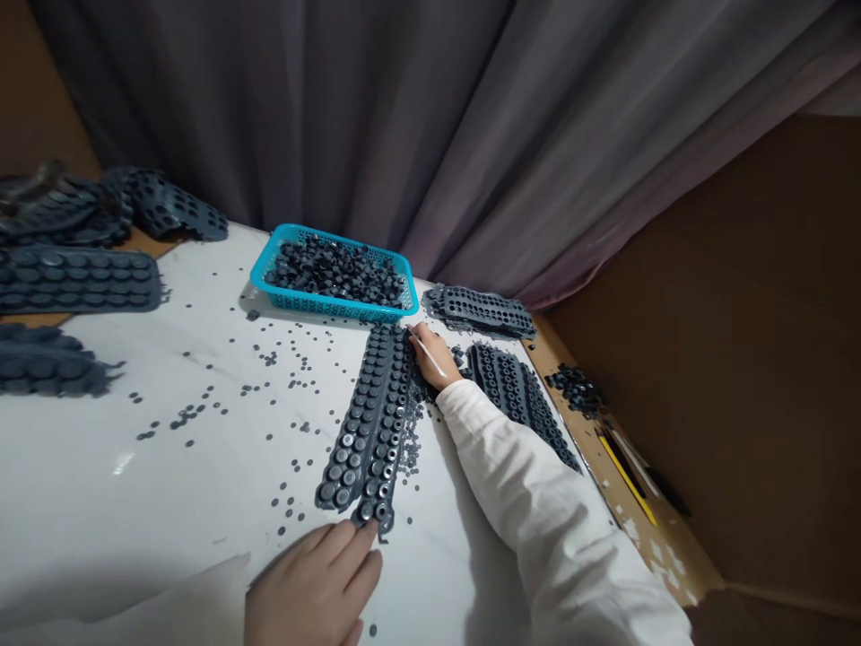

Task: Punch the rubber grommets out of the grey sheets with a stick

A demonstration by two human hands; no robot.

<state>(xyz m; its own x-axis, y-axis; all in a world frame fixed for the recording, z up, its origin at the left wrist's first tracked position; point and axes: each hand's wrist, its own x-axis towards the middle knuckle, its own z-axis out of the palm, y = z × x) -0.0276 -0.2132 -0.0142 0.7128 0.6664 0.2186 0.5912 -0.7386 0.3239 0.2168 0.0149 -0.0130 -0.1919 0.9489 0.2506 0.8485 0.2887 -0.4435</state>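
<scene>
A white table [202, 502] spreads under both hands, its glossy top catching a patch of light well left of the left hand [316, 579]. Small dark discs [192, 413] lie scattered over it, mostly beyond and left of that hand. Two dark studded strips [360, 413] lie side by side between the hands, running away from the left hand toward the right hand [434, 354]. The left hand's fingers are loosely bent and slightly spread, tips touching the near end of the right-hand strip, with no grip closed round it. The right hand, in a white sleeve [531, 484], is beside the far end, fingers curled round a thin white stick [430, 354].

Just beyond the right hand stands a blue basket [336, 306] full of dark bits [336, 269]. More strips [484, 309] lie to its right, near a brown ledge bearing loose black pieces [577, 390] and a yellow tool [629, 477]. Far left of both hands are other strips. A grey curtain [377, 117] hangs behind everything; a brown panel [740, 341] closes the right side.
</scene>
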